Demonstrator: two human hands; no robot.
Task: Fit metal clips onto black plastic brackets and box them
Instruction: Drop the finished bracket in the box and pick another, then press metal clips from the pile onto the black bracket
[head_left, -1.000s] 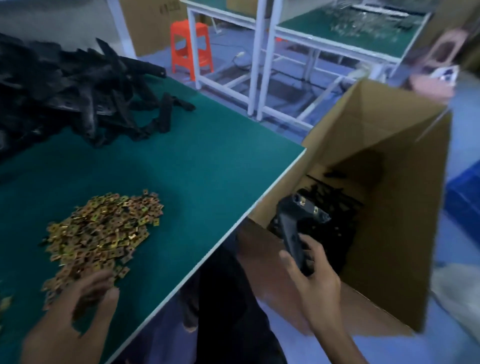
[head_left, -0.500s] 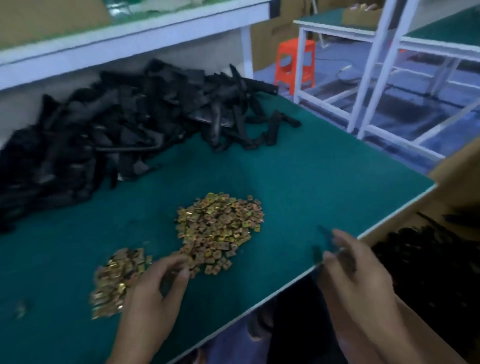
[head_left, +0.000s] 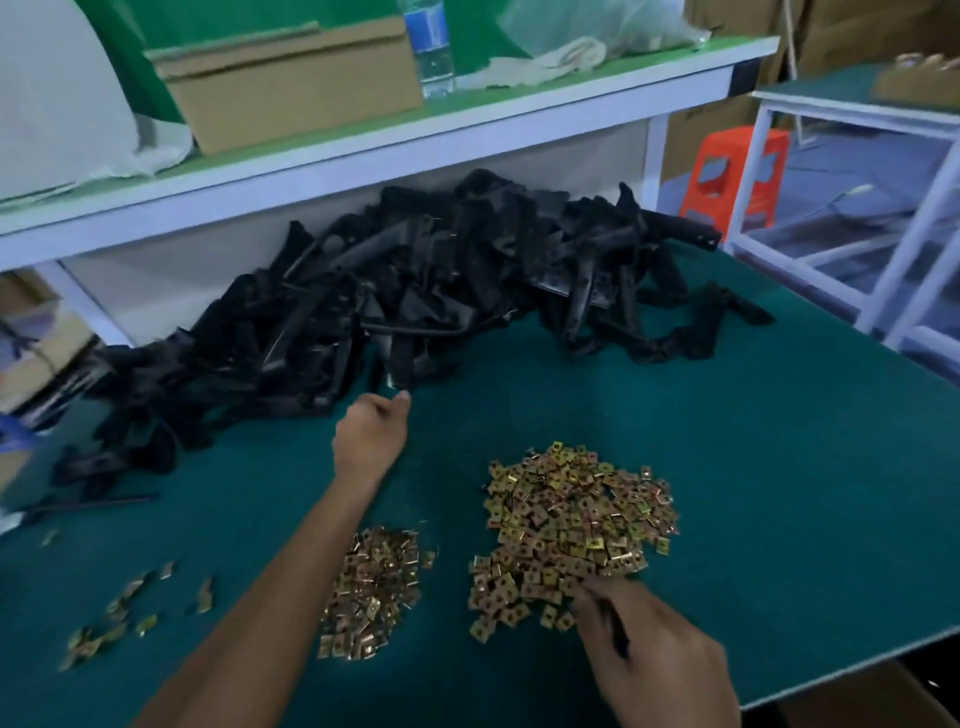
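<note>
A long heap of black plastic brackets (head_left: 415, 291) lies along the back of the green table (head_left: 753, 467). My left hand (head_left: 370, 436) reaches to its front edge, fingers curled on the near end of one black bracket (head_left: 397, 364). A large pile of gold metal clips (head_left: 566, 525) sits at the front centre, with a smaller clip pile (head_left: 371, 587) to its left under my forearm. My right hand (head_left: 654, 654) rests with its fingertips on the near edge of the large pile; it is blurred, so a held clip cannot be made out.
A few loose clips (head_left: 119, 608) lie scattered at the front left. A shelf (head_left: 363, 156) above the brackets carries a cardboard box (head_left: 291, 78) and a water bottle (head_left: 428, 47). An orange stool (head_left: 732, 171) and white table frames (head_left: 909, 249) stand right. Cardboard shows below the table's front right edge (head_left: 857, 696).
My right hand dropped a clipped bracket into the box and came back to the large clip pile. My left hand left the clips and reached forward to the bracket heap. The view turned left.
</note>
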